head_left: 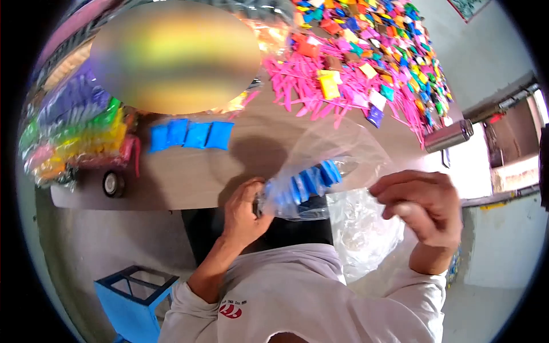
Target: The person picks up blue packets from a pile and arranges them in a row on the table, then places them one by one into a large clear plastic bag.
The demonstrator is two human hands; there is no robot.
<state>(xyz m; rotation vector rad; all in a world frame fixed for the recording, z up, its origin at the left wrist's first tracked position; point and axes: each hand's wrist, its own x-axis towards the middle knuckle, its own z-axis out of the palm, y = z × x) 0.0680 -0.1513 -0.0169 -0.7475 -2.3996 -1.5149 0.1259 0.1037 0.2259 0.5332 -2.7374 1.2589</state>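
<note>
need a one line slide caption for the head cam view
Left hand grips a clear plastic bag of blue packets; right hand pinches its open edge above the table.

A table is strewn with pink sticks and coloured packets. Four blue packets are laid in a row. A tape roll, a steel bottle and a blue stool are seen.

The clear bag is looking like thin, shiny, crinkly plastic. The blue packets inside are looking smooth and glossy. The surface is showing pale, matt wood grain. The can is shining like metal. The sleeve is looking like soft, matt cloth.
</note>
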